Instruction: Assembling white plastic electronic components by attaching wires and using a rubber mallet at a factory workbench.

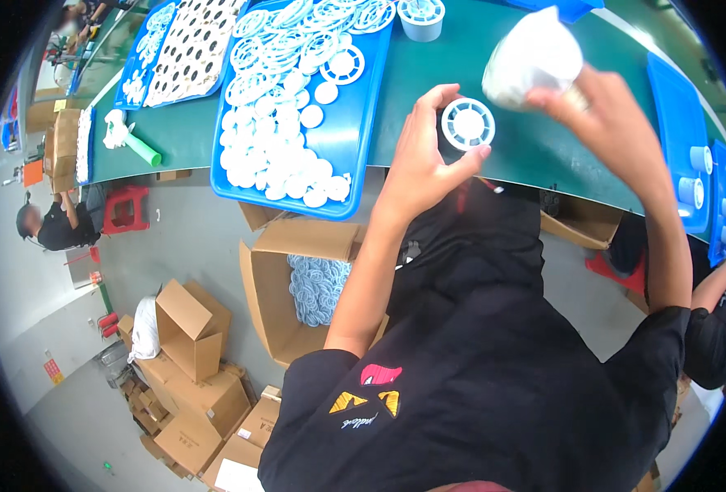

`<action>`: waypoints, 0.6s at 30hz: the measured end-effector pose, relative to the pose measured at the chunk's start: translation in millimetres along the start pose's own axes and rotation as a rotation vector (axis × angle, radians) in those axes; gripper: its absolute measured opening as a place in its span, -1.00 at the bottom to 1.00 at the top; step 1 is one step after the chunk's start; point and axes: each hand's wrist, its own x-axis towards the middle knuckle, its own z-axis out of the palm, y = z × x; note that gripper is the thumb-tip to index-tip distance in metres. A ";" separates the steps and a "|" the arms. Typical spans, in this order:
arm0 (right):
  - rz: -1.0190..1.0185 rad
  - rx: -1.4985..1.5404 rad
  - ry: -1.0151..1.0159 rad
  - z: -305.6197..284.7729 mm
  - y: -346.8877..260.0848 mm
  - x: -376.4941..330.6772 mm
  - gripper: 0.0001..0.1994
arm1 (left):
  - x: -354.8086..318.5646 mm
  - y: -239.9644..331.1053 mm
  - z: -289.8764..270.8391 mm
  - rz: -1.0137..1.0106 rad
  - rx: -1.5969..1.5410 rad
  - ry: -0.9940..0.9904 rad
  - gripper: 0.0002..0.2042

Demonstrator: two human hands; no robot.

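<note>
My left hand (425, 160) is closed round a small round cylinder with a white slotted cap (468, 125), its top turned up toward me at the table's near edge. My right hand (613, 119), somewhat blurred, grips a white cloth-like bundle (534, 59) just to the right of the cylinder and apart from it. Beyond my left hand stands a pale blue cylinder with a slotted top (421, 20). To the left, a blue tray (363, 139) bears many pale slotted rings (285, 45) and white discs (277, 148).
A green tabletop (388, 107) runs across the front. Further left are a tray of dark-centred pieces (195, 49) and a green-handled tool (141, 149). Blue trays (671, 115) with pale cups (691, 192) lie right. Below sits a carton (269, 328) of pale blue rings. Other people work at both sides.
</note>
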 end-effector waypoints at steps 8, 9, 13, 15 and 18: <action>-0.152 -0.484 0.069 -2.6 -14.6 13.9 -0.42 | -0.7 -1.4 -3.9 -0.084 -0.183 -0.063 -0.09; -0.155 -0.337 0.107 -4.5 -12.1 18.1 -0.41 | -0.2 -1.0 -5.9 -0.080 -0.208 -0.084 -0.08; -0.057 -0.122 -0.034 16.3 -30.9 9.1 -0.43 | -1.1 -4.8 -5.4 -0.074 -0.245 -0.092 -0.07; -0.162 -0.162 0.062 25.9 -18.2 8.7 -0.45 | -2.6 -5.3 -9.8 -0.091 -0.243 -0.090 -0.07; -0.082 -0.224 0.262 21.4 23.5 9.8 -0.47 | -1.1 1.2 -8.4 -0.026 -0.051 -0.076 -0.19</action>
